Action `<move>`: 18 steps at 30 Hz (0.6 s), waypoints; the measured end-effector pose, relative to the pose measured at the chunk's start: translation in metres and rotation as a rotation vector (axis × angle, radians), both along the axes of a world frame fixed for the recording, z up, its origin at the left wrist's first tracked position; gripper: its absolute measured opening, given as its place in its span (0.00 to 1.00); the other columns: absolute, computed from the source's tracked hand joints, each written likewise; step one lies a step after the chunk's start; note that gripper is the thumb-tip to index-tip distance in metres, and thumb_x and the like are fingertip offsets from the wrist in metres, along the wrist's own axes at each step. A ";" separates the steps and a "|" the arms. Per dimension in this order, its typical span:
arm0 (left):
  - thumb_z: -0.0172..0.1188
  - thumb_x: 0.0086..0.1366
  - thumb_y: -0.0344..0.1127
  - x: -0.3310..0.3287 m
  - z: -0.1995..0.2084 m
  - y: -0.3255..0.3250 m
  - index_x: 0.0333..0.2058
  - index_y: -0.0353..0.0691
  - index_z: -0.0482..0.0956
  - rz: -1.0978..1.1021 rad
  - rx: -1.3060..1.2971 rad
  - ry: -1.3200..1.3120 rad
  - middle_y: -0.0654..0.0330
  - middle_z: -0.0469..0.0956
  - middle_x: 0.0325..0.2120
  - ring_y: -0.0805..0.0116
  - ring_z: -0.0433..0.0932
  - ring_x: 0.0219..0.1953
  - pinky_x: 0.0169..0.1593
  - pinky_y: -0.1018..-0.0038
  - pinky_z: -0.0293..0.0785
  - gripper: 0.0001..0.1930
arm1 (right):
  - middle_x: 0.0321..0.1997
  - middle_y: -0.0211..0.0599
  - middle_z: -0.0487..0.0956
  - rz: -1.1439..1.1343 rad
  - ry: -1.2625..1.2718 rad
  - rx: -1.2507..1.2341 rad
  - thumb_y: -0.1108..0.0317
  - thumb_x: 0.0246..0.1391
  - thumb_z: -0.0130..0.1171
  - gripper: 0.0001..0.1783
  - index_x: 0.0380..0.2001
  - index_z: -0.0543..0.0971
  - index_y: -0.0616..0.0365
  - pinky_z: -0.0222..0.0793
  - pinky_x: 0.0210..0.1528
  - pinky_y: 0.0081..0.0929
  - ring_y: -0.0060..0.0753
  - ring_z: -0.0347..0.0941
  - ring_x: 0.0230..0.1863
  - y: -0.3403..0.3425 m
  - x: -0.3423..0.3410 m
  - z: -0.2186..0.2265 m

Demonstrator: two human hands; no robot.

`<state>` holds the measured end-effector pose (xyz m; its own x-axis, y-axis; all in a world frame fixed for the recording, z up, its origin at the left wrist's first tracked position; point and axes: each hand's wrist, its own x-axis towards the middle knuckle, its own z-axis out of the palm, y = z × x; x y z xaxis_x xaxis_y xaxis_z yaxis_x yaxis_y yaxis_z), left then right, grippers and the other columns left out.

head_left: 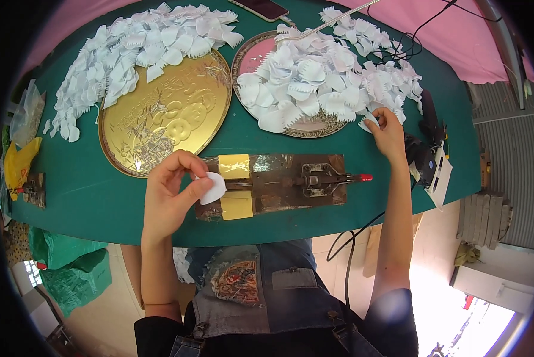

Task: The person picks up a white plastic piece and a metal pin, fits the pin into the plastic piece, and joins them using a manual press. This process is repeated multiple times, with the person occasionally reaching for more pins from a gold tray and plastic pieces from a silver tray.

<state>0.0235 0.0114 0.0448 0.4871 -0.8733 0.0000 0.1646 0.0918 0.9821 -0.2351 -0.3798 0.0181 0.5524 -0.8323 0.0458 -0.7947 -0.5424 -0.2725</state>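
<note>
My left hand (169, 191) pinches a rounded white fabric piece (214, 189) between thumb and fingers, at the left end of a toggle clamp fixture (288, 181). This fixture has a brown taped base, gold tape strips and a red-tipped handle (364, 178). Over at the right, the thumb and fingers of my right hand (390, 137) close on a small white piece (369, 121). That hand is at the lower right edge of a heap of white jagged-edged pieces (308, 77), which lies partly on a round tray (257, 44) and spills past its rim.
Small metallic pins lie on a gold oval tray (204, 134), left of centre. Behind it spreads another heap of white pieces (109, 65). A phone (261, 9) lies at the far edge. Black cables (410, 44) and a dark device (424, 157) occupy the right side.
</note>
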 end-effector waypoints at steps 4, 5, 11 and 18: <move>0.60 0.61 0.21 -0.019 0.012 0.002 0.53 0.35 0.78 0.051 0.057 -0.217 0.63 0.77 0.35 0.75 0.72 0.38 0.46 0.76 0.68 0.20 | 0.27 0.31 0.79 -0.002 -0.471 0.156 0.65 0.60 0.62 0.10 0.41 0.77 0.57 0.72 0.30 0.24 0.23 0.74 0.27 0.016 -0.004 0.005; 0.58 0.60 0.20 -0.024 0.014 0.003 0.53 0.39 0.81 0.062 0.108 -0.318 0.63 0.78 0.33 0.71 0.74 0.37 0.48 0.75 0.66 0.22 | 0.27 0.30 0.79 -0.085 -0.553 0.242 0.67 0.63 0.60 0.08 0.42 0.77 0.58 0.71 0.26 0.21 0.21 0.74 0.25 0.025 0.000 0.014; 0.63 0.54 0.21 -0.049 0.014 0.003 0.31 0.43 0.84 0.093 0.022 -0.710 0.64 0.81 0.31 0.64 0.79 0.42 0.50 0.68 0.61 0.09 | 0.25 0.28 0.77 -0.032 -0.641 0.433 0.67 0.63 0.61 0.09 0.43 0.77 0.60 0.68 0.21 0.16 0.17 0.72 0.18 0.063 0.016 0.045; 0.64 0.55 0.22 -0.072 -0.023 0.004 0.33 0.45 0.80 0.283 0.078 -0.844 0.69 0.83 0.33 0.63 0.77 0.50 0.55 0.63 0.55 0.09 | 0.34 0.25 0.77 0.256 -0.657 0.591 0.76 0.57 0.64 0.13 0.46 0.79 0.61 0.64 0.29 0.11 0.09 0.70 0.27 0.090 0.035 0.041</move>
